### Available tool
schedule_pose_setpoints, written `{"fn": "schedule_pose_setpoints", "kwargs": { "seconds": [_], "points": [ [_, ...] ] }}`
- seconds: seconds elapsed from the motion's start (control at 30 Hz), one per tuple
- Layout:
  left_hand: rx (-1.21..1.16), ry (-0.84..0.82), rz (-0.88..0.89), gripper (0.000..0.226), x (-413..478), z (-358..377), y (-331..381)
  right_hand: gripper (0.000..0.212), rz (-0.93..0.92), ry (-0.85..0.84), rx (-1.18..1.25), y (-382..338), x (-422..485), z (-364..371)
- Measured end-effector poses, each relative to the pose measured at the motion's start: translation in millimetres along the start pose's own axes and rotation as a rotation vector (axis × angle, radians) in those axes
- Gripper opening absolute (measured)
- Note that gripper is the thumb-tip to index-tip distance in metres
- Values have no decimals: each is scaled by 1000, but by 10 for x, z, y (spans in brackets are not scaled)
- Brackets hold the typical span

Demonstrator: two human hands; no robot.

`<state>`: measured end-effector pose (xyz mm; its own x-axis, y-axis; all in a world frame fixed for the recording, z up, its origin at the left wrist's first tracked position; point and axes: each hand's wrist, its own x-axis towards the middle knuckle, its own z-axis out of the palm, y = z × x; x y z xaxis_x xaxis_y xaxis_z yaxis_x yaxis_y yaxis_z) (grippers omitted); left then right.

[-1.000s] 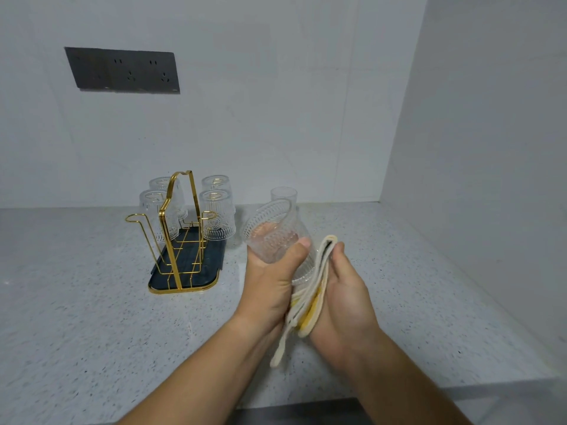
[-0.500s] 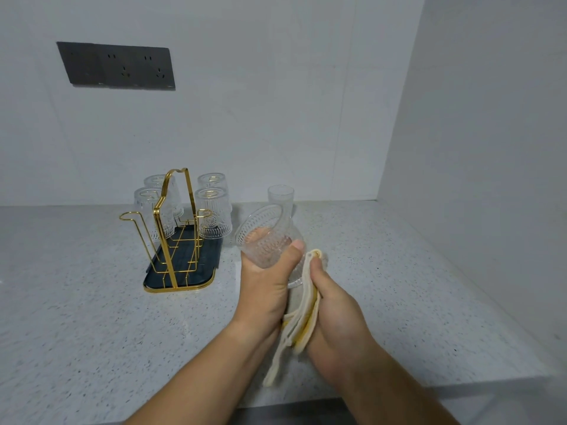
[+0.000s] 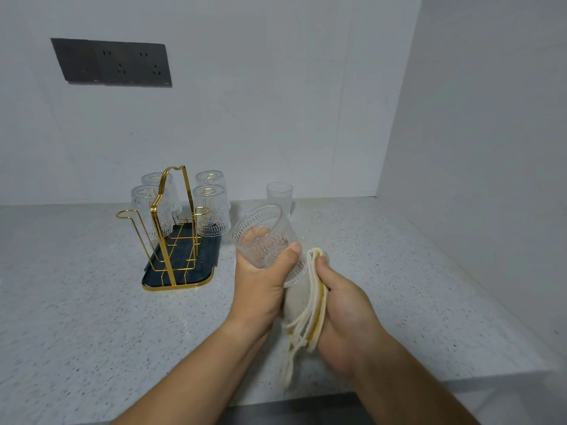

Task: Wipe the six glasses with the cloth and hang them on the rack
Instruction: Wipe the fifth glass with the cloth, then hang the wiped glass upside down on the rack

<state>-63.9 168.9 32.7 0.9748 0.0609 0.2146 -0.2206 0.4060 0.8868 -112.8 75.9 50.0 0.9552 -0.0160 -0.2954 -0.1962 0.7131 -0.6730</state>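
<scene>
Four glasses (image 3: 211, 210) hang on the rack (image 3: 168, 228), ten o'clock; left hand (image 3: 260, 286) grips the fifth glass (image 3: 264, 237), right hand (image 3: 346, 308) clutches the cloth (image 3: 308, 305); sixth glass (image 3: 279, 196) waits at twelve.

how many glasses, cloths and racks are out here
gold wire rack on a dark tray: 1
clear glass tumblers: 6 (4 hung on it, 1 in the left hand, 1 upright on the speckled counter)
cream cloth: 1
total: 8

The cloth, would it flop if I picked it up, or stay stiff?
Probably floppy: the cloth droops below the right hand in loose layers. It looks thin, so it is likely light. It folds against the base of the glass, so it should feel soft.
</scene>
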Motion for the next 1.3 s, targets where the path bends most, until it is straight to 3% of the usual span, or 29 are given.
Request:
{"fn": "schedule_pose_setpoints", "kwargs": {
  "seconds": [0.3, 0.4, 0.47, 0.53, 0.67, 0.77, 0.93, 1.03, 1.1, 1.2, 1.3],
  "points": [
    [53, -84, -17, 73, -77, 11, -94, 54, 4, 22, 28, -45, 87, -37],
    [122, -58, -4, 84, 10, -45, -86, 52, 15, 9, -46, -28, 72, -133],
    [164, -60, -17, 75, 43, -100, -96, 49, -41, 43, -150, -106, 75, -199],
    [176, -98, -74, 68, 52, -159, -110, 43, -155, 139, -351, -192, 92, -266],
    [174, -155, -195, 70, 26, -244, -91, 33, -429, 238, -1123, -365, 91, -384],
    [145, -166, -255, 59, 9, -248, -56, 37, -363, 242, -1535, -434, 249, -624],
    [143, -170, -280, 60, 18, -250, -56, 42, -224, 160, -1792, -306, 446, -848],
    [138, -168, -286, 66, 24, -274, -74, 53, -259, 204, -1816, -265, 459, -811],
    [128, -172, -282, 69, 28, -302, -63, 48, -408, 285, -1766, -259, 429, -734],
    [120, -182, -244, 63, 34, -322, -14, 28, -596, 256, -1418, -220, 247, -467],
    [126, -215, -177, 50, 21, -338, 87, 31, -340, 31, -944, -68, 119, -188]
  ]
}}
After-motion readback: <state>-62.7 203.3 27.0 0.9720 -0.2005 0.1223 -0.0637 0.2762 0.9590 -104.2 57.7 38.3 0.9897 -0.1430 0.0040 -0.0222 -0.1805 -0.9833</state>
